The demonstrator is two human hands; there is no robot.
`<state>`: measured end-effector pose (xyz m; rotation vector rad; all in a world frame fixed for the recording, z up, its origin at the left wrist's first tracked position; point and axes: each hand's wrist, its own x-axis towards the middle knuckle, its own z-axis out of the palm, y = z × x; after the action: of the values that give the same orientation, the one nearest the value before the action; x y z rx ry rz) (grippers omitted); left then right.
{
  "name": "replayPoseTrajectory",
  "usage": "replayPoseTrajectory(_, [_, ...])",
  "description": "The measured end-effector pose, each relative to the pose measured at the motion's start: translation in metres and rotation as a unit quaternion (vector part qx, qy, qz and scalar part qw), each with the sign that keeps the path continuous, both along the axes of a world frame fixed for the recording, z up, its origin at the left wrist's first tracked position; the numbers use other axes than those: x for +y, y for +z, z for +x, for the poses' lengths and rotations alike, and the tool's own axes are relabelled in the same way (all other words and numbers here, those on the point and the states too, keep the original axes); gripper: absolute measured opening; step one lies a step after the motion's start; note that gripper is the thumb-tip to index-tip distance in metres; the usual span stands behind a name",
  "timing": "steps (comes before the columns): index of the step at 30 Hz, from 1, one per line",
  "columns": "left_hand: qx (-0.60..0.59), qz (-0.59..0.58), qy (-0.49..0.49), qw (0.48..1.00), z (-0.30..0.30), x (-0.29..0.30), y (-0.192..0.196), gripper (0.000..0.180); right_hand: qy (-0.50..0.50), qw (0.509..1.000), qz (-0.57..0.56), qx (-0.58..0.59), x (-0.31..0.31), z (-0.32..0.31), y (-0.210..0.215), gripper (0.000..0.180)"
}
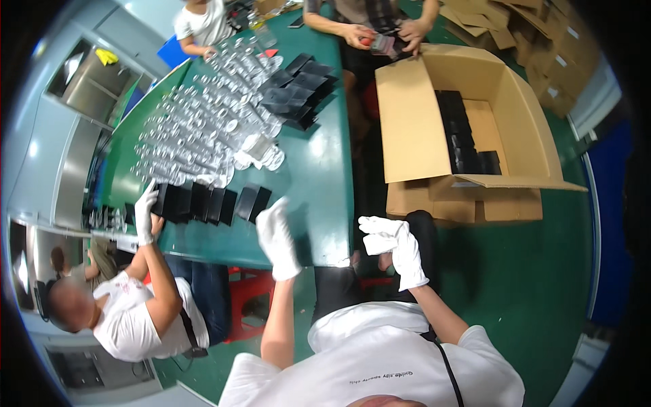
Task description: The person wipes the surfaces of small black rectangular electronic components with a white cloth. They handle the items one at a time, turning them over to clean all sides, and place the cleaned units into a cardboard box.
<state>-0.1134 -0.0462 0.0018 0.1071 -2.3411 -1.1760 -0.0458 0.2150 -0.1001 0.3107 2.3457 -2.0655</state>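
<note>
My left hand [278, 243], in a white glove, hovers over the table's near edge with its fingers stretched out and slightly blurred. It is nearest to a black box [253, 202] standing at the right end of a short row of black boxes [196, 202]; I cannot tell whether the fingertips touch it. My right hand [395, 245], also gloved in white, is off the table's right edge above my lap. Its fingers point left with the thumb side apart, and nothing shows in them.
Many clear glass bottles [196, 129] crowd the green table [315, 197], beside more black boxes [298, 88]. To the right stands an open cardboard carton [413, 129] holding black boxes [458, 132]. A co-worker's gloved hand [145, 214] touches the row's left end. Another person works beyond the carton.
</note>
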Motion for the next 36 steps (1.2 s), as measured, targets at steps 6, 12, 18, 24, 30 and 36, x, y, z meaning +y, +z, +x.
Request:
replayPoseTrajectory(6, [-0.036, 0.129, 0.005, 0.991, -0.143, 0.072, 0.001, 0.075, 0.044, 0.991, 0.073, 0.107, 0.004, 0.003, 0.002, 0.025])
replayPoseTrajectory(12, [-0.005, 0.056, 0.198, 0.978, -0.271, 0.048, -0.027, 0.087, 0.114, 0.95, 0.254, 0.143, 0.008, 0.009, 0.016, 0.006])
replayPoseTrajectory(18, [-0.031, -0.077, 0.137, 0.987, -0.245, 0.032, -0.017, 0.057, 0.176, 0.97, -0.117, -0.116, 0.03, -0.005, 0.065, 0.051])
replayPoseTrajectory(24, [0.04, -0.366, 0.014, 0.93, -0.101, 0.031, 0.025, 0.054, 0.07, 0.966, 0.188, 0.164, 0.062, -0.065, -0.002, 0.04])
replayPoseTrajectory(30, [-0.113, -0.291, -0.01, 0.95, -0.005, 0.0, -0.027, 0.07, 0.014, 0.983, 0.088, 0.161, 0.012, -0.126, 0.046, 0.037])
replayPoseTrajectory(36, [-0.148, 0.222, 0.093, 0.959, 0.055, 0.003, -0.045, 0.046, 0.116, 0.908, 0.223, 0.334, -0.124, -0.131, 0.098, 0.033])
